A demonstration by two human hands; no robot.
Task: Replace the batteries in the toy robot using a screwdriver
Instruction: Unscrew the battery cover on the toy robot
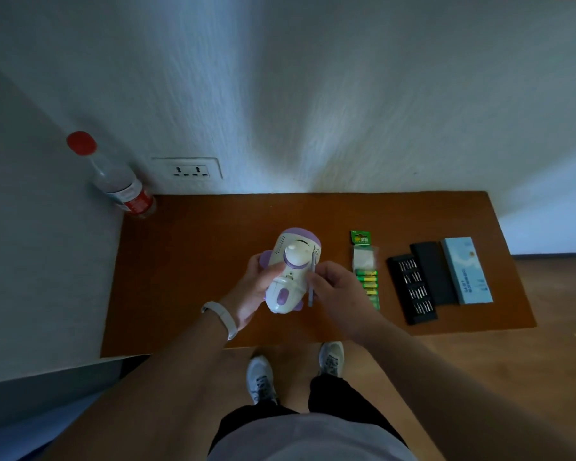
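Over the middle of the brown table, the left hand grips the white-and-purple toy robot, its long axis pointing at the table's far edge. The right hand pinches a slim screwdriver lying parallel to it. The print on the green battery pack, on the table's right half, is too blurred to read.

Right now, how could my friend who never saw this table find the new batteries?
Start at the brown table by the white wall. Right of the white and purple toy robot, before the black tray of screwdriver bits, lies the battery pack. It is the only green thing there: a green card at its far end and a row of green batteries.
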